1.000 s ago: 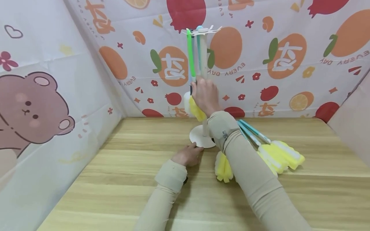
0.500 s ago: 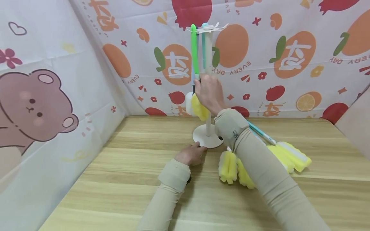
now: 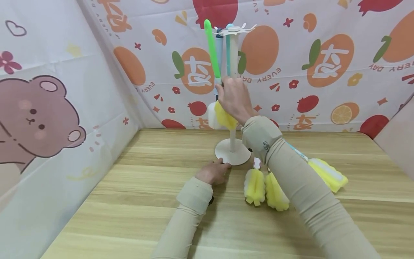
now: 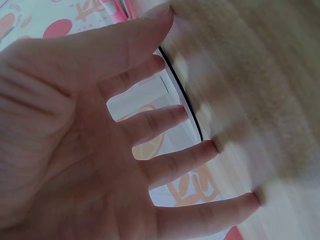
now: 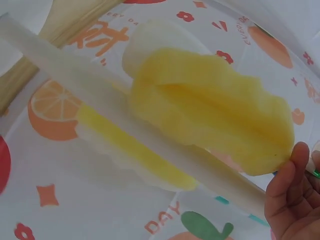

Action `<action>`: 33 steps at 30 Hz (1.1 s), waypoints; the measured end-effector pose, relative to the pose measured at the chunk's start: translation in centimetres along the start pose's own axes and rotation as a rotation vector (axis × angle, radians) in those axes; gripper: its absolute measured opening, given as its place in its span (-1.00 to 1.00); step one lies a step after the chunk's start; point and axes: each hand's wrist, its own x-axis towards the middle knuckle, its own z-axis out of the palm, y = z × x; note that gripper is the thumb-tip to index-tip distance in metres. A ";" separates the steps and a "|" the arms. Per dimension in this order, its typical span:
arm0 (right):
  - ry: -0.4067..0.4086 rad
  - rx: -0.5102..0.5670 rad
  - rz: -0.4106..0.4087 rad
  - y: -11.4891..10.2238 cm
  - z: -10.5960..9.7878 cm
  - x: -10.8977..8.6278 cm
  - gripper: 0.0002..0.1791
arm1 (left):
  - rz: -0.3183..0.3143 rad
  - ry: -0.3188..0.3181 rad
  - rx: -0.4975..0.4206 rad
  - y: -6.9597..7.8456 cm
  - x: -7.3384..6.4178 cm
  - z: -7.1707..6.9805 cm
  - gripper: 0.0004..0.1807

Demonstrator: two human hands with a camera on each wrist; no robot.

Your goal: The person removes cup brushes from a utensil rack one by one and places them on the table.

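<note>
Wood-grain table (image 3: 123,219): white stand (image 3: 226,153) upright, yellow sponge brushes (image 3: 254,187) lying near.

A white plastic stand with a round base (image 3: 234,57) stood toward the rear of the wood-grain desk (image 3: 129,216), before the fruit-printed white cloth (image 3: 288,104). Left of its post, the right grip (image 3: 235,96) had a green-handled yellow sponge brush (image 3: 212,50); a pale-blue-handled white sponge brush (image 3: 219,50) hung behind. The left grip (image 3: 211,172) touched the base's front-left rim. Right-forward of the base, two yellow-and-white sponge heads (image 3: 254,187) lay side by side (the second partly under the right sleeve (image 3: 310,194)); a blue-handled yellow-and-white sponge brush (image 3: 327,174) lay beyond that sleeve, farther right.
</note>
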 end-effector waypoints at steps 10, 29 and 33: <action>-0.035 -0.004 -0.036 -0.2 -0.9 -0.1 -0.71 | -0.011 -0.009 -0.001 -0.1 0.2 -0.1 -0.42; -0.028 0.040 -0.156 3.0 -0.7 -2.5 -0.76 | -0.028 -0.023 -0.044 -0.2 0.2 0.0 -0.39; -0.014 0.059 -0.168 3.3 -1.0 -2.7 -0.76 | -0.026 -0.027 -0.042 -0.1 0.3 0.1 -0.39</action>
